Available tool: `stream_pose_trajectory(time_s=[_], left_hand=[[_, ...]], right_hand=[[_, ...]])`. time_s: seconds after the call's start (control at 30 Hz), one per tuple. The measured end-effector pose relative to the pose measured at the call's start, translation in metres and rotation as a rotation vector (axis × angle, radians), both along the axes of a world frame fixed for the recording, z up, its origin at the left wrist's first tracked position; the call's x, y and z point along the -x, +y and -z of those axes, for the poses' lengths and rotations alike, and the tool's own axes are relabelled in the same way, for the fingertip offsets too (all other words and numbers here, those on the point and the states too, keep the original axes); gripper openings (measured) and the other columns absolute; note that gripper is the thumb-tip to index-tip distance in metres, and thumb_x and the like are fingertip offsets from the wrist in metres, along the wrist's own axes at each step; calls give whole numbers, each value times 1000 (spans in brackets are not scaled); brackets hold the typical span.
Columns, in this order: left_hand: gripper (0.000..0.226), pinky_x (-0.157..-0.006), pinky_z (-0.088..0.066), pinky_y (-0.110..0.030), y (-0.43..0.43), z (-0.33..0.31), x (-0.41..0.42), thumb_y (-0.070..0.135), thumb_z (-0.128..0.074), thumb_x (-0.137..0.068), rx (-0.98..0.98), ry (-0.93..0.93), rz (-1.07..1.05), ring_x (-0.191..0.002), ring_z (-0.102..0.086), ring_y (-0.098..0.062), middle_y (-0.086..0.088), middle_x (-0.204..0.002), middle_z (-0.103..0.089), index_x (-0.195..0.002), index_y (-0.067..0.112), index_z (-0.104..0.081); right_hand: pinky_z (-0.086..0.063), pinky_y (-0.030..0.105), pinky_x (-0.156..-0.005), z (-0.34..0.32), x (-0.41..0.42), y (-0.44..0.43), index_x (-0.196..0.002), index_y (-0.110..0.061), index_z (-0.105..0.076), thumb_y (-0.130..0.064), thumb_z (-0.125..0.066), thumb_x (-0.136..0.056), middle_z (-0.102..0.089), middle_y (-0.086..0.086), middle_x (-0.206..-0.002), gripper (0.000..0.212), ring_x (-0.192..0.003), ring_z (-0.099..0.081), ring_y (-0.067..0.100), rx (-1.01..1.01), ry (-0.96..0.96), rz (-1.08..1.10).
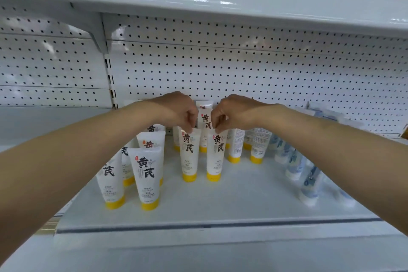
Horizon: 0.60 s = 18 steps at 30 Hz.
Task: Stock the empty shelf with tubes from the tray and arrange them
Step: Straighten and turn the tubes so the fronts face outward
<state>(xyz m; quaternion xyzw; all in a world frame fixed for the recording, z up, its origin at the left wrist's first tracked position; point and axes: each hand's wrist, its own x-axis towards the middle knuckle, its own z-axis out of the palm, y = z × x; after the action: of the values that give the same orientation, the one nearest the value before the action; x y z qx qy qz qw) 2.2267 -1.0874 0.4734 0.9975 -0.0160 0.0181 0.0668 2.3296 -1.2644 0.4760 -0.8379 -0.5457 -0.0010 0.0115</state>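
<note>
Several white tubes with yellow caps and black characters stand cap-down on the white shelf (220, 205). My left hand (176, 110) pinches the top edge of one upright tube (188, 157) in the middle. My right hand (234, 112) pinches the top of the tube beside it (215, 157). Both tubes stand on the shelf side by side. Behind them stands another tube (206, 119), partly hidden by my fingers. Two tubes (148, 174) stand at the front left, with more behind them. The tray is not in view.
Tubes turned back-side out (257, 146) stand to the right of my hands. Blurred blue-and-white tubes (309, 179) fill the shelf's right side. A pegboard back wall (242, 73) and an upper shelf (198, 0) close in the space above.
</note>
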Motion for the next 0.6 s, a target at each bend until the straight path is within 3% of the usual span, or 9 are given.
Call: stream_pose_trajectory(time_s=[0.13,0.33,0.6], left_hand=[[16,-62,-41,-20,11,2,-10,23,-79,-78,8,-60,-80,-72,-55,1,17,-72,-62,-72,30,-66],[10,-75,-50,-29,27,0,-20,26,-78,-78,-56,-68,-138,-83,-62,-12,12,-78,-65,-74,28,-69],[14,-70,-45,-27,33,2,-31,28,-79,-77,-60,-52,-153,-83,-61,-11,17,-77,-62,-71,30,-67]], right_hand=[[-43,22,-63,-2,-8,3,-91,-28,-72,-30,-73,-87,-65,-16,-80,6,-71,-56,-3,-46,-31,13],[-50,28,-70,-6,-17,18,-91,-21,-74,-26,-72,-87,-70,-9,-83,6,-73,-59,4,-52,-63,-8],[-38,21,-58,-1,-30,33,-92,-22,-75,-25,-73,-86,-63,-17,-74,7,-67,-51,-8,-34,-76,-39]])
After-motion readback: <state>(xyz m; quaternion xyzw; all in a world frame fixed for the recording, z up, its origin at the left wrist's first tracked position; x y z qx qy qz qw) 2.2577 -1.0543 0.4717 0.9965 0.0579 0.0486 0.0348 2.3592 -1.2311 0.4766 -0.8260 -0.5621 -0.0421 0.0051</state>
